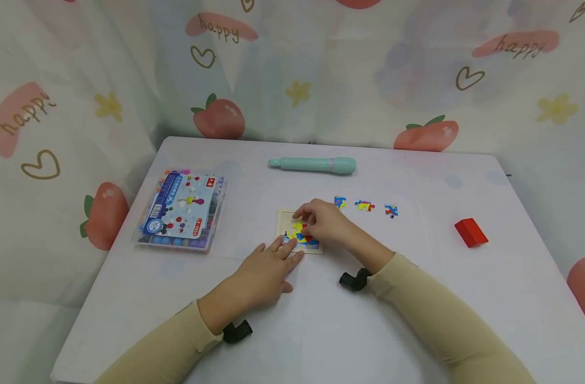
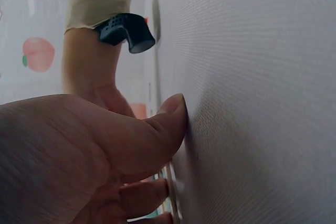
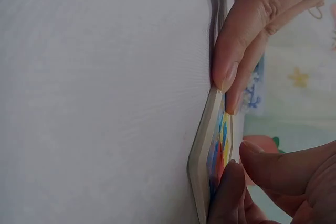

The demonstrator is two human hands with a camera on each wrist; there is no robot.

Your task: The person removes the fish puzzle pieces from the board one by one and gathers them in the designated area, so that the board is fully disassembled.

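A small jigsaw puzzle in a wooden frame (image 1: 280,218) lies on the table, partly filled with yellow, blue and red pieces. My left hand (image 1: 263,272) rests spread, with its fingertips on the frame's near left edge; in the right wrist view, those fingers (image 3: 231,61) touch the rim. Above the frame's right side, my right hand (image 1: 323,221) bends its fingers down to the pieces. In the right wrist view, its thumb is a little apart from a fingertip low over the board, with nothing showing between them. Several loose puzzle pieces (image 1: 365,205) lie in a row beyond it.
A clear plastic case (image 1: 182,208) of coloured beads with a printed card stands at the left. A mint-green, microphone-shaped stick (image 1: 313,165) lies at the back. To the right is a red block (image 1: 471,232). A printed curtain (image 1: 321,69) hangs behind the table.
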